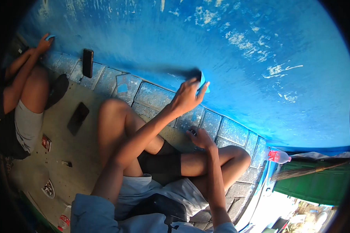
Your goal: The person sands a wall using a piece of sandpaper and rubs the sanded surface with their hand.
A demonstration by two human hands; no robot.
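My left hand [187,96] reaches up to the blue wall [252,93], its fingers closed on a light-blue sheet [203,80] that looks like folded sandpaper. The sheet is against or very near the wall surface, and a dark shadow stretches left from it. Lower down, my right hand [202,138] hovers by my shin, fingers curled round a small dark object [192,132] whose kind I cannot make out. Pale scraped patches mark the wall's paint. On the paving bricks [155,96] at the wall's foot lies another light-blue piece [122,88].
A co-worker's hand [44,43] at left holds a blue piece to the wall. A phone [88,63] stands near the wall; another dark phone [78,118] lies on the mat [93,151]. A cigarette pack [46,142], small dish [48,189], bottle [279,157] and broom [315,169] are around.
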